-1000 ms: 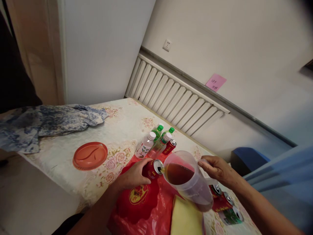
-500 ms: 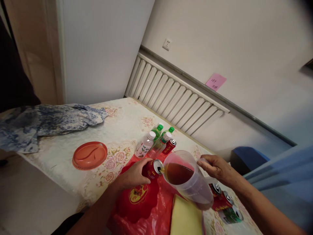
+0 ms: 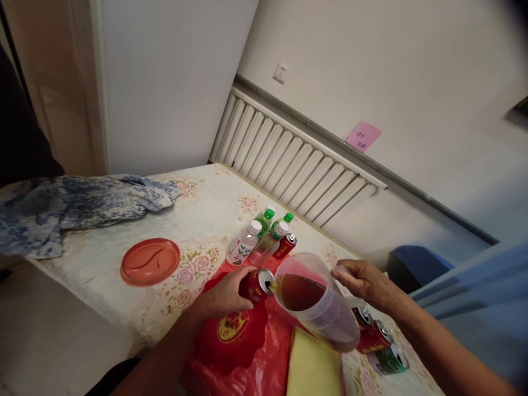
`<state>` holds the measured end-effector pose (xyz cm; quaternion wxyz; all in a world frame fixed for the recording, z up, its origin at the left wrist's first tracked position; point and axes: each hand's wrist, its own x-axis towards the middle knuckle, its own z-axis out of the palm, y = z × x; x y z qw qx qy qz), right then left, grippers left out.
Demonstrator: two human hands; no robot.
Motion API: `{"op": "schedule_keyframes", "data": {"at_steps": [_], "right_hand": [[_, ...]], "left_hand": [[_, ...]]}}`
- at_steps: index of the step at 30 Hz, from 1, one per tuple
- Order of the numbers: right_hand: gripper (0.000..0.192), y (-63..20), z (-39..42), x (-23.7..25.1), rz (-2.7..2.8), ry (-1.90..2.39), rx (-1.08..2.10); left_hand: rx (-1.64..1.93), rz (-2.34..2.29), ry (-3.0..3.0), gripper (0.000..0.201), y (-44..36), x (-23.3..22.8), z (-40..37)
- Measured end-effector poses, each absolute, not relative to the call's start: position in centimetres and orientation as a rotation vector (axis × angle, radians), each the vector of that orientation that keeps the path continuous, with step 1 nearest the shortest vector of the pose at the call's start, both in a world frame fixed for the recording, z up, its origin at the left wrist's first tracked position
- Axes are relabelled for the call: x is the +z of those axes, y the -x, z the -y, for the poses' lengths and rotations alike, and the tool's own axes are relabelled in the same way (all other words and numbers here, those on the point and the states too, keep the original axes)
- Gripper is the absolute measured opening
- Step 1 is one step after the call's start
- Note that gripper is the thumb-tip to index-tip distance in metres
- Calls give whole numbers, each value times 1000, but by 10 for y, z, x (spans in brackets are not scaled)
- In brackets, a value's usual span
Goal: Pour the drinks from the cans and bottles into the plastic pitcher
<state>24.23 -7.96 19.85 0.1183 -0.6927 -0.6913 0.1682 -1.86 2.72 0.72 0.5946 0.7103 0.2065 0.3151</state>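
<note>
My left hand is wrapped round a red drink can, tipped so its opening faces the mouth of a clear plastic pitcher. A thin yellowish stream shows between the can's opening and the pitcher's rim. Brown liquid lies in the pitcher, which is tilted toward the can. My right hand grips the pitcher's handle at the right. Below the can is a red scalloped tray with a gold emblem, lying on red plastic.
Several bottles, one with a white cap, and a red can stand behind my hands. Opened cans sit at the right beside a yellow pad. An orange dish and patterned cloth lie on the left of the flowered tablecloth.
Both hands hold the can and pitcher almost where they were. Only a very slight shift of the whole view shows.
</note>
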Motion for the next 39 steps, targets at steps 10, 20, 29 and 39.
{"op": "schedule_keyframes", "data": {"at_steps": [10, 20, 29, 39], "right_hand": [[46, -242, 78, 200, 2055, 2046, 523], [46, -241, 77, 200, 2048, 2031, 522], [46, -240, 77, 201, 2058, 2041, 532], [47, -241, 76, 200, 2056, 2049, 546]], "left_hand": [[718, -487, -1675, 72, 18, 5, -28], [738, -484, -1685, 71, 17, 4, -29], [729, -483, -1685, 71, 17, 3, -29], [713, -497, -1707, 71, 16, 4, -29]]}}
